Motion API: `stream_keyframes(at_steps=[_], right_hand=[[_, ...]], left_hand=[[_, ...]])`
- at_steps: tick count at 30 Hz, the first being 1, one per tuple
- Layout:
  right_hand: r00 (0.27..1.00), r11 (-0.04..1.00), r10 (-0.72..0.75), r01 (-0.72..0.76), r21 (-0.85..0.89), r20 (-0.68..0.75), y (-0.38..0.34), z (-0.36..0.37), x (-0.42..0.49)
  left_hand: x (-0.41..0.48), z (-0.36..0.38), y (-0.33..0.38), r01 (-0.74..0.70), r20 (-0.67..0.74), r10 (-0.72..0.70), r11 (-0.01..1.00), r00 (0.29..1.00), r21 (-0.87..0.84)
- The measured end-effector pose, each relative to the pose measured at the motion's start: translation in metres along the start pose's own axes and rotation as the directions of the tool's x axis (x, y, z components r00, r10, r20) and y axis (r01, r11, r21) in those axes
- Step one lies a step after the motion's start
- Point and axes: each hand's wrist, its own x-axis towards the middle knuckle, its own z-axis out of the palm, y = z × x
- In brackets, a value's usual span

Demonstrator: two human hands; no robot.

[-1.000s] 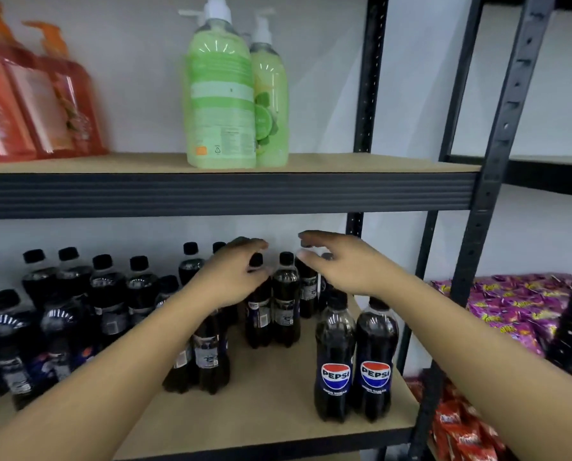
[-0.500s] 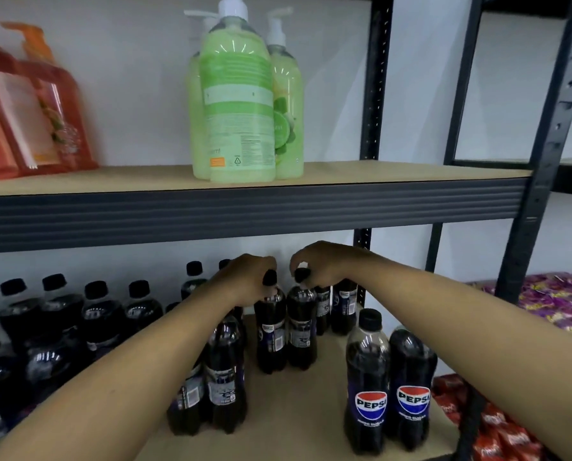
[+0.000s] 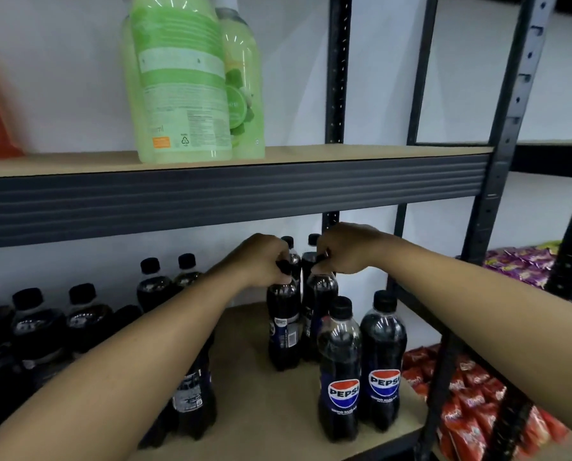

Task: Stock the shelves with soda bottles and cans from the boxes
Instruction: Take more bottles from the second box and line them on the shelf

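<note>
Lower right, two Pepsi bottles (image 3: pixel 339 371) front the lower shelf (image 3: pixel 254 394). Behind, mid-frame, my left hand (image 3: pixel 261 261) clamps the left cola bottle (image 3: pixel 283 314) by its neck, my right hand (image 3: pixel 347 249) the right cola bottle (image 3: pixel 321 294), fingers mostly hiding both caps. The green soap bottles (image 3: pixel 181 78) are cut off at the top.

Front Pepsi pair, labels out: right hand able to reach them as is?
Probably yes, once freed. The right hand grips the cap of a bottle just behind the front Pepsi pair, which stands at the shelf edge below that forearm, with nothing in front of it.
</note>
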Motion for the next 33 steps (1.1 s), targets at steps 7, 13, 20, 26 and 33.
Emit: stream_keyframes(at_steps=[7, 13, 20, 26, 33], right_hand=[[0.986, 0.985, 0.161, -0.158, -0.071, 0.043, 0.024, -0.003, -0.017], [0.988, 0.992, 0.122, -0.118, -0.054, 0.092, 0.031, 0.002, -0.015], [0.991, 0.99, 0.124, -0.12, -0.072, 0.045, 0.033, 0.012, -0.004], [0.991, 0.991, 0.128, -0.127, -0.043, 0.045, 0.032, 0.01, -0.006], [0.989, 0.987, 0.143, -0.144, 0.066, 0.028, 0.031, 0.01, -0.008]], left_hand=[[0.031, 0.023, 0.037, -0.067, -0.037, 0.067, 0.998, 0.997, -0.003], [0.038, 0.031, 0.032, -0.053, -0.034, 0.051, 0.998, 0.998, -0.046], [0.032, 0.023, 0.027, -0.144, -0.017, 0.143, 0.985, 0.99, -0.094], [0.034, 0.03, 0.024, -0.122, -0.074, 0.116, 0.989, 0.99, -0.084], [0.032, 0.04, 0.017, -0.09, -0.094, 0.074, 0.98, 0.993, -0.176]])
